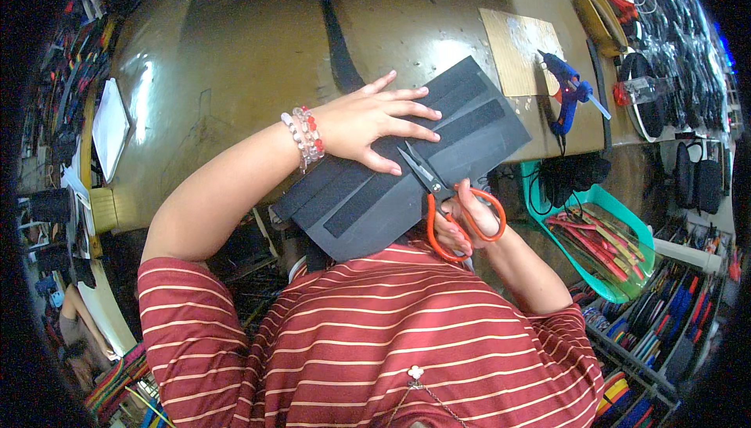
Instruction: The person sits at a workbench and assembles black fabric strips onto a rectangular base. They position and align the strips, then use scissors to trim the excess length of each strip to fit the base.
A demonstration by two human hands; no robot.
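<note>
Worn brown workbench [235, 60], left hand [368, 119] fingers spread flat on black sheet [469, 127], right hand [465, 221] fingers gripping orange scissors [446, 201].

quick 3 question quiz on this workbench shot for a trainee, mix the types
1. True or false: the right hand holds orange-handled scissors.
2. What does the left hand press flat? A) cardboard B) dark foam sheet C) glue gun
3. Which blue tool lies on the table beside the cardboard square?

Key:
1. True
2. B, the dark foam sheet
3. The glue gun
</note>
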